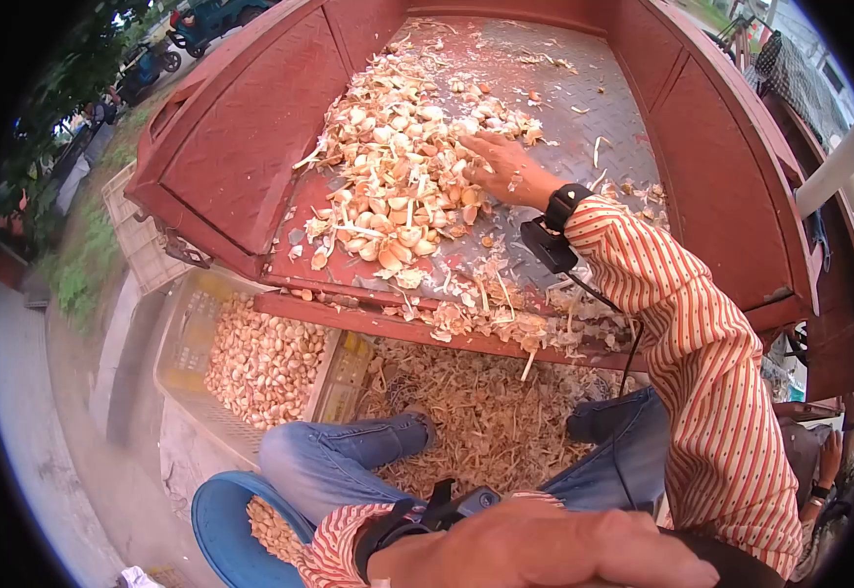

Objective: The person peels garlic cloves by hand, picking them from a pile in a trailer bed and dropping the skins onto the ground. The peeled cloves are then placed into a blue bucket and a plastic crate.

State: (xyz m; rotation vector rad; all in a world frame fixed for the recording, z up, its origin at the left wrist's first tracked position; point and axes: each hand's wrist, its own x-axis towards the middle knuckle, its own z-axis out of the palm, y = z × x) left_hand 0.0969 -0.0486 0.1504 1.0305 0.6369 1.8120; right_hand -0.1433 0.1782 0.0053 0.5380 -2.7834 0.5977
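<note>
A heap of loose garlic cloves (398,176) mixed with dry skins and stalks lies on the metal bed of a red cart (584,127). My right hand (505,169), with a black wrist strap and device, rests at the heap's right edge, fingers spread and touching cloves. Very close to the camera at the bottom is my left hand (535,549), its visible fingers stretched out to the right. Nothing shows in its grasp, though its underside is hidden. Both arms wear striped sleeves.
Below the cart, left, a yellowish crate (187,343) holds many cloves. A blue bucket (216,534) with cloves stands at lower left. Skins and stalks (476,412) cover the ground between my legs. Another person's hand (829,456) shows at far right.
</note>
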